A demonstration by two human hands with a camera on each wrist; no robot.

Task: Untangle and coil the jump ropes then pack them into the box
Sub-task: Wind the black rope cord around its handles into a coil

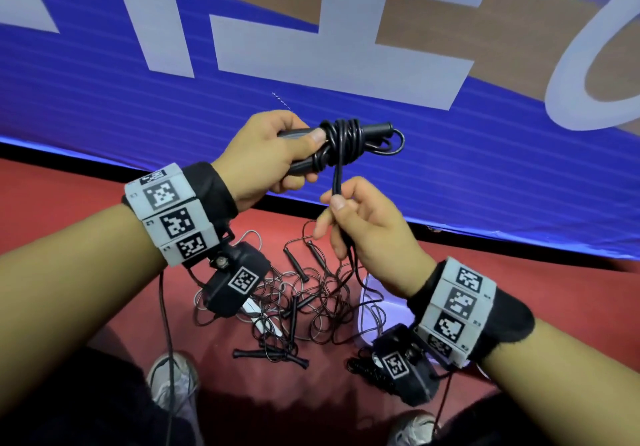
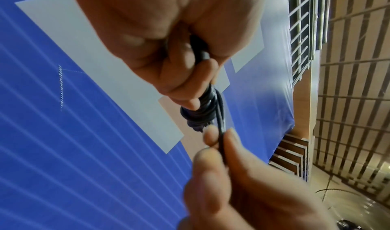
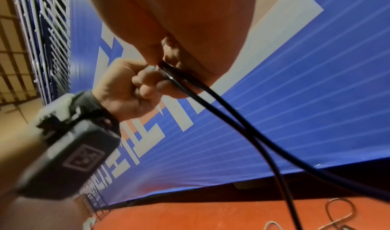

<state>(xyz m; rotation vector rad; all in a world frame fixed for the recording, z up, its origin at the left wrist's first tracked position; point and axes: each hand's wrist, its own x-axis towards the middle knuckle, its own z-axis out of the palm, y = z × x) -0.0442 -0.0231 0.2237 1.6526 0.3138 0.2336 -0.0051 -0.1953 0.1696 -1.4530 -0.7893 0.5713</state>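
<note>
The left hand (image 1: 263, 158) is closed around the two handles (image 1: 301, 149) of one black jump rope, thumb pressed on top, and the cord is already wound in several turns into a coil (image 1: 341, 139) around them. The long axis of this bundle runs about from 9 to 3 o'clock in the head view, with the free ends of the handles toward 3. From the coil a doubled strand (image 1: 337, 175) goes down toward 6 o'clock, across the axis of the handles, into the right hand (image 1: 363, 234), which is just below and pinches the strand between thumb and forefinger; its other fingers are loosely curled. The right hand is therefore the nearer one to the loose cord, and I judge the next turn must pass around the handles at a right angle to them. On the red floor (image 1: 121, 324), toward 6 o'clock, the other ropes lie in a tangled pile (image 1: 304, 303). No box can be seen in any view. Behind is a blue banner (image 1: 104, 99) with big white characters, cut by the frame and not readable for me; the wrist bands (image 1: 173, 213) carry only square black-and-white marker codes, no brand.
</note>
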